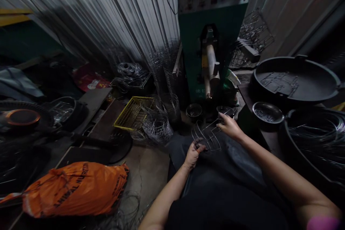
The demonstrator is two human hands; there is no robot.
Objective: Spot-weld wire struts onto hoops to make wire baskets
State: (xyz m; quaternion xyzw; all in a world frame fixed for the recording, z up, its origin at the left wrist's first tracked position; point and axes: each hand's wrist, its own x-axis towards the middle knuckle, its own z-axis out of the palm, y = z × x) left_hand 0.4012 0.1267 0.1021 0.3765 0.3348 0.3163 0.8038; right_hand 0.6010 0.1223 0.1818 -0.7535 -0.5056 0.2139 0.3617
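A small curved wire frame is held over my lap. My left hand is closed on its lower left side, with the thumb against the wires. My right hand pinches something thin at the frame's upper right; it looks like a wire, but the dim light hides its exact shape. Just beyond my hands stands a green machine with a lit red lamp and two metal arms pointing toward me. Two small bowls sit under it, one of them to the left and the other close behind my right hand.
Wire rings are stacked beside a yellow basket at left. An orange sack lies lower left. At right are a large black pan, a bowl of small metal pieces and a tub of wire coils.
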